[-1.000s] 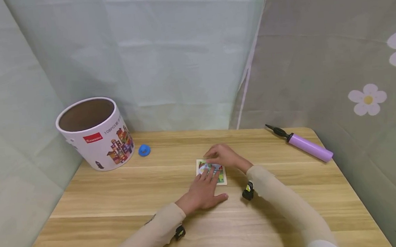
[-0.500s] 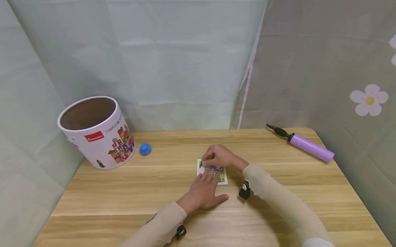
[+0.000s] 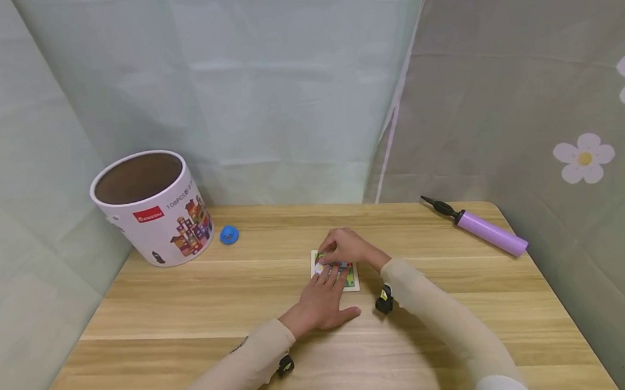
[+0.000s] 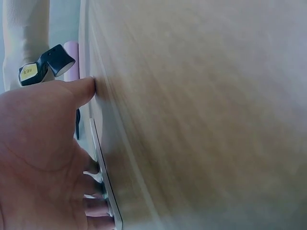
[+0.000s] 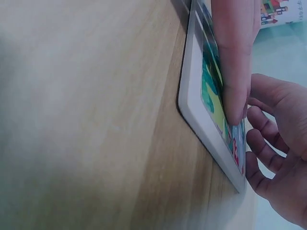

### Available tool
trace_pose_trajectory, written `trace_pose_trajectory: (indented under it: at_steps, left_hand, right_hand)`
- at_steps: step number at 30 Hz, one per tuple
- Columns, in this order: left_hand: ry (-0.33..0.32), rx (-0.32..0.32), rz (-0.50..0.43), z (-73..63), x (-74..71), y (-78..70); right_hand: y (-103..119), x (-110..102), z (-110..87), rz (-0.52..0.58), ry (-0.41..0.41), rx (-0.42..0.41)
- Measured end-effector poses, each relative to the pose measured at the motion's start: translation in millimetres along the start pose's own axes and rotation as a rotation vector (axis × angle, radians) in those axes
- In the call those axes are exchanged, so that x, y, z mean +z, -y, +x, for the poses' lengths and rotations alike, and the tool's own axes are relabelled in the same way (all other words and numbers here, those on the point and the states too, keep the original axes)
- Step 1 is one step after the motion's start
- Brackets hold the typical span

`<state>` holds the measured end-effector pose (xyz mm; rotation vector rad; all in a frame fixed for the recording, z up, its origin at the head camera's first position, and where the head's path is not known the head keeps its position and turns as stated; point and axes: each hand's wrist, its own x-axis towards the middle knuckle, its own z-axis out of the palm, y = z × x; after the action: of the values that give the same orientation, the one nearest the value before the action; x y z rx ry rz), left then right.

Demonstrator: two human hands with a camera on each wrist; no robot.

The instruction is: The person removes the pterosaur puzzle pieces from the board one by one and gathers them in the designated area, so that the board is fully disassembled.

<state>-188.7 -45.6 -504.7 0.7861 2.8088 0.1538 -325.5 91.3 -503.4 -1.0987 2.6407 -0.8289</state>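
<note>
A small square picture puzzle board (image 3: 355,284) with a white border lies flat mid-table. My left hand (image 3: 323,301) spreads its straight fingers over the lower part of the colourful picture, the thumb out to the right on the wood. At the far edge is my right hand (image 3: 346,246), its thumb and forefinger bent together over the top of the picture. In the right wrist view, the left fingers (image 5: 235,76) press on the board's face, and the other right-hand fingers (image 5: 266,151) curl beside its edge. I cannot tell whether the right fingertips pinch a piece.
A white printed bucket (image 3: 149,214) stands at the back left, a small blue rubber duck (image 3: 229,234) beside it. A purple hand pump (image 3: 488,232) lies at the back right of the wooden table (image 3: 189,302). Cloth curtains (image 3: 294,98) hang behind.
The right hand has shifted slightly left, and its thumb and forefinger have bent in closer over the top of the board. The left hand has stayed on the board.
</note>
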Motion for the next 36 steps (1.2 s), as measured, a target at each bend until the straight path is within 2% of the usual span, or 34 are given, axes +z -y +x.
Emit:
trace_pose_trajectory:
  at_steps: [7,18,28,36]
  left_hand:
    - [-0.011,0.003,-0.013,-0.3,-0.3,0.2]
    - [0.002,-0.006,-0.039,0.6,-1.8,0.3]
    - [-0.007,0.005,-0.059,-1.1,-3.5,0.5]
    - [-0.001,-0.001,-0.066,-2.2,-4.6,0.6]
  right_hand:
    - [5.2,1.1,2.1,0.035,-0.001,0.064]
    - [6.9,1.5,2.4,0.123,0.012,0.112]
    - [4.3,2.4,2.2,0.154,-0.003,0.117]
    - [3.5,1.2,0.2,0.178,-0.01,0.074]
